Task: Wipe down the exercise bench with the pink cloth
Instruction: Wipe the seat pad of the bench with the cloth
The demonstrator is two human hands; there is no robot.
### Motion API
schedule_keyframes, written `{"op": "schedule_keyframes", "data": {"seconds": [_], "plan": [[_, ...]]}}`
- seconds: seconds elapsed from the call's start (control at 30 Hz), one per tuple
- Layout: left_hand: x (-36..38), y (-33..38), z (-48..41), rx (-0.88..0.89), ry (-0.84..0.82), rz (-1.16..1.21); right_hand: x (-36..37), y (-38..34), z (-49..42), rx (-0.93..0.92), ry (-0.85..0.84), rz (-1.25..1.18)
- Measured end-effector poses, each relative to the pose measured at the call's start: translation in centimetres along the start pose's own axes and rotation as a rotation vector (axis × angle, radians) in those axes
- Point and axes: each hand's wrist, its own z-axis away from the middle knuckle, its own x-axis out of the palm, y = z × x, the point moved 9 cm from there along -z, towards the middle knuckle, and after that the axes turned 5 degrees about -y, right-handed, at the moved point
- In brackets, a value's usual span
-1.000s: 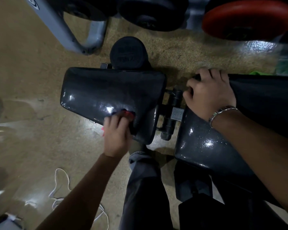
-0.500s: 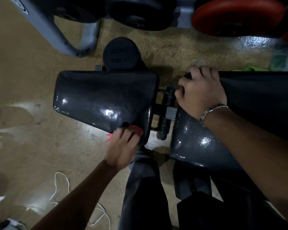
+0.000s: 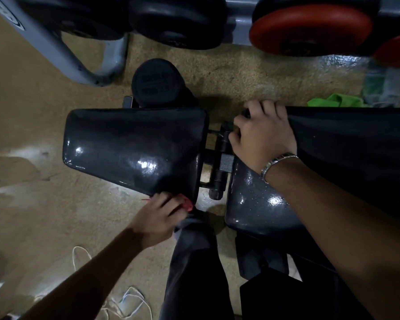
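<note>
the seat pad (image 3: 134,146) lay to the left and the back pad (image 3: 333,158) to the right, with the hinge bracket (image 3: 219,162) between them. a foam roller (image 3: 156,83) sat just behind the seat pad. the left hand (image 3: 156,215) held the cloth (image 3: 188,204) against the seat pad's near right corner. the right hand (image 3: 263,137) gripped the back pad's end beside the hinge. weight plates (image 3: 310,28) stood at the far side, and a cord (image 3: 125,301) lay on the floor (image 3: 44,215) near left.
</note>
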Motion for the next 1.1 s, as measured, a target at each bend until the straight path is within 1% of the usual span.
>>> {"op": "schedule_keyframes", "data": {"seconds": [0.03,0.07,0.2,0.23,0.27,0.33,0.37,0.4,0.43,0.5,0.53,0.57,0.6,0.63,0.73,0.77,0.8,0.83,0.9,0.93,0.97,1.03,1.1], "plan": [[-0.5,-0.6,0.0,-0.022,0.01,0.014,0.0,0.1,0.0,0.004,0.002,-0.003],[-1.2,-1.2,-0.2,-0.092,0.039,0.042,-0.1,0.2,0.0,0.008,0.003,-0.007],[-1.9,-2.7,-0.8,-0.578,0.221,0.192,-0.3,0.2,0.0,0.01,0.005,-0.011],[-1.4,-2.3,-0.9,-0.633,0.224,0.213,-0.3,0.2,0.0,0.011,0.007,-0.01],[-1.1,-1.5,-1.3,-0.612,0.198,0.211,-0.3,0.3,0.0,0.011,0.003,-0.011],[-1.1,-0.4,-2.0,-0.411,0.147,0.147,-0.3,0.3,-0.1,0.01,-0.007,-0.016],[-1.9,-0.8,-2.1,-0.341,0.16,0.125,-0.2,0.3,0.0,0.01,-0.009,-0.015],[-2.9,-1.9,-2.1,-0.341,0.2,0.117,-0.2,0.3,-0.1,0.012,-0.01,-0.011],[-4.0,-3.6,-2.1,-0.405,0.253,0.13,-0.1,0.3,-0.1,0.013,-0.012,-0.005],[-5.9,-7.2,-2.1,-0.638,0.378,0.197,0.0,0.3,-0.1,0.015,-0.015,0.006],[-6.3,-8.2,-2.3,-0.738,0.414,0.222,0.1,0.2,-0.1,0.014,-0.016,0.008],[-6.4,-8.5,-2.7,-0.799,0.424,0.231,0.0,0.2,-0.1,0.012,-0.019,0.007],[-6.3,-8.2,-3.1,-0.805,0.415,0.23,0.0,0.1,-0.1,0.011,-0.024,0.003],[-6.0,-7.6,-3.5,-0.757,0.396,0.217,0.1,0.2,0.0,0.011,-0.028,0.0],[-4.8,-5.3,-3.3,-0.441,0.268,0.102,0.1,0.2,-0.1,0.014,-0.037,0.006],[-4.9,-5.5,-3.0,-0.381,0.244,0.078,0.1,0.2,-0.1,0.013,-0.037,0.009],[-5.2,-6.3,-2.8,-0.38,0.252,0.074,0.0,0.2,-0.1,0.013,-0.035,0.009],[-5.8,-7.3,-2.9,-0.433,0.284,0.088,0.0,0.2,-0.1,0.015,-0.032,0.009],[-7.0,-9.1,-4.1,-0.633,0.361,0.154,0.0,0.2,-0.2,0.018,-0.035,0.005],[-7.4,-9.5,-5.1,-0.711,0.389,0.189,0.0,0.2,-0.2,0.018,-0.037,0.002],[-7.7,-9.6,-6.2,-0.747,0.407,0.21,0.0,0.1,-0.2,0.018,-0.039,0.0],[-7.6,-9.1,-8.0,-0.708,0.398,0.201,0.0,0.1,-0.2,0.021,-0.04,-0.001],[-7.1,-7.7,-8.6,-0.538,0.307,0.119,0.1,0.2,-0.2,0.021,-0.037,-0.005]]}}
